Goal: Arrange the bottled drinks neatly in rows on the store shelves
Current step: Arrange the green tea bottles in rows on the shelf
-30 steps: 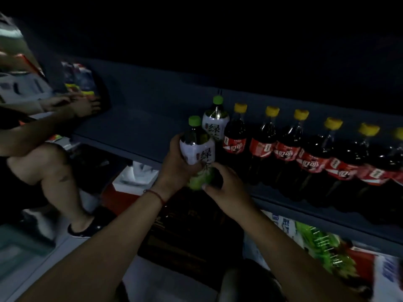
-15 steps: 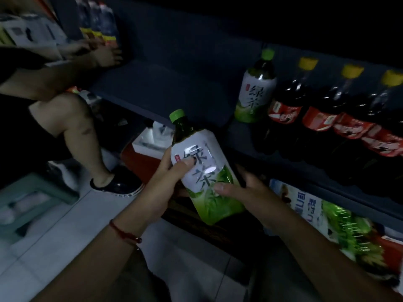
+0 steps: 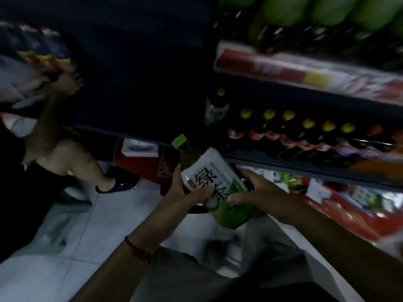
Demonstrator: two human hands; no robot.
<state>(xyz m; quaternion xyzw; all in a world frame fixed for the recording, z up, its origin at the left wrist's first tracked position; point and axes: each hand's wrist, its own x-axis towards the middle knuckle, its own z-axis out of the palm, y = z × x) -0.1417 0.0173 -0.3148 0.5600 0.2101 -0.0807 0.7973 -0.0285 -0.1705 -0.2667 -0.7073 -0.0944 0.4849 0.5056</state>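
Item 1, shelving (image 3: 283, 164): I see a dark unit running across the right half, tilted in my view. The frame is dim and smeared; the upper tier's green shapes are too blurred for me to identify, and the printed packs below the lower edge are unreadable.

Item 2, second person (image 3: 72, 158): bare leg and dark shoe at left, one arm reaching up to blurred packets. Torso cut off by the frame edge.

Item 3, cola bottles (image 3: 290, 131): one row on the middle shelf, yellow caps, red labels, upright. The far right end dissolves into blur.

Item 4, red carton (image 3: 144, 162): on the floor under the shelf edge, just behind the held bottle.

Item 5, green tea bottle (image 3: 213, 184): held in front of the shelf, below its edge, not on it. Long axis slants, green cap up-left, base down-right toward me. White label with large characters faces the camera.

Item 6, left hand (image 3: 185, 192): fingers wrapped round the bottle's left side, thumb across the label. Red cord at the wrist.

Item 7, right hand (image 3: 255, 192): gripping the lower right side, thumb pressed on the green part.

Item 8, shelved tea bottle (image 3: 217, 107): upright, just left of the colas, label indistinct.
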